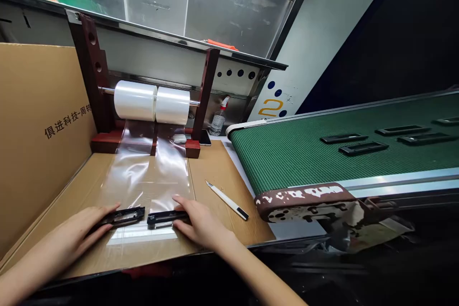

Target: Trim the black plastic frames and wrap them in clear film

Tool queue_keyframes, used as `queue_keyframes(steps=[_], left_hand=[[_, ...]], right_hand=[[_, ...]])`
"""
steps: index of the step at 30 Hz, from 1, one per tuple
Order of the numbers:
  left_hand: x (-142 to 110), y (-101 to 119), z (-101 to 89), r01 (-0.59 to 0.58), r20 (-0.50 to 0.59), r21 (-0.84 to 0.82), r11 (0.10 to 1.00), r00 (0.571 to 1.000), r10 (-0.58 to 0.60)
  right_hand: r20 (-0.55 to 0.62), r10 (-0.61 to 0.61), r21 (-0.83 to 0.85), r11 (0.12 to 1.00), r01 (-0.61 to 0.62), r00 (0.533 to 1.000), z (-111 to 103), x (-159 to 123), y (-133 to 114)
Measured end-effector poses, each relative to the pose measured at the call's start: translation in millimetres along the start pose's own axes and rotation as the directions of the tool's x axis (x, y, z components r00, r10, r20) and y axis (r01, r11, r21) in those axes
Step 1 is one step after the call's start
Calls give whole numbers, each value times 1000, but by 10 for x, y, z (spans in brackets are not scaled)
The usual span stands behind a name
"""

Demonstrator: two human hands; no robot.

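Observation:
My left hand [93, 224] pinches the outer end of a black plastic frame [128, 216], a long narrow part with an opening in it. A second black plastic frame [163, 220] is gripped at its right end by my right hand [196, 220]. Both frames lie at the near ends of two strips of clear film, the left strip [127, 172] and the right strip [171, 167]. These strips run down from two white film rolls, a left roll [135, 100] and a right roll [173, 105]. The inner ends of the frames are a small gap apart.
A white craft knife [227, 201] lies on the cardboard [215, 162] right of the film. Several black frames ride on the green conveyor belt [287, 153]. A dark red roll stand [206, 95], spray bottle [217, 119] and phone [205, 137] are behind; a carton wall [36, 153] borders the left.

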State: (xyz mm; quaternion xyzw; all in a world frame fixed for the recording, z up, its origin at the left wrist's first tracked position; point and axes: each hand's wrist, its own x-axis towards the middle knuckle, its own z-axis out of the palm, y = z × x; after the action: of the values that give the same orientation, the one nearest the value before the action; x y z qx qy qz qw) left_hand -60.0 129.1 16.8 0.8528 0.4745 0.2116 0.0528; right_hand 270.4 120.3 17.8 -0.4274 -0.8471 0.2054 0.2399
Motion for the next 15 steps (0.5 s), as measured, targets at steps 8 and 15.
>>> queue_keyframes(steps=[8,15], left_hand=[[-167,-229,2,-82,17,-94,992,996,84],[-238,-232,0,-200,-30,-76,977,980,198]], right_hand=[[-93,-14,103,994,23,996,90,-127,-67],[-145,-77,55,995,86,986,199,-142,-51]])
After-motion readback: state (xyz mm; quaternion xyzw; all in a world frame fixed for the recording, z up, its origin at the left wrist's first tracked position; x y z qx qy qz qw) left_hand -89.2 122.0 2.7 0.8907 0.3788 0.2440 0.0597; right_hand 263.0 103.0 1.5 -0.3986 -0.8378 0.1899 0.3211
